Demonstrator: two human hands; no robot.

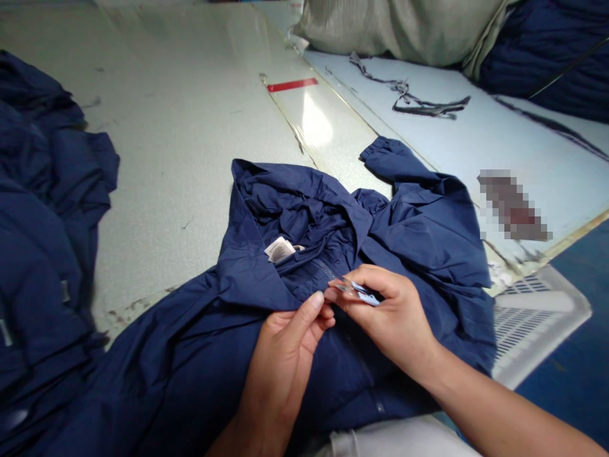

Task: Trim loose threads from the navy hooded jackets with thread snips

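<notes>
Right hand (386, 320) pinches small blue-and-clear tag (356, 293); left hand (280, 365) pinches navy hooded jacket (295, 216); slipping pinch could lose tag among folds.

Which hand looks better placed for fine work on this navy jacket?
Probably the right hand: it pinches a small blue-and-silver item right over the navy jacket, while the left hand is pinching the cloth.

Hooded jacket (409, 222) on table (181, 139), stacked jackets (42, 203) left, crate (535, 324) right
</notes>
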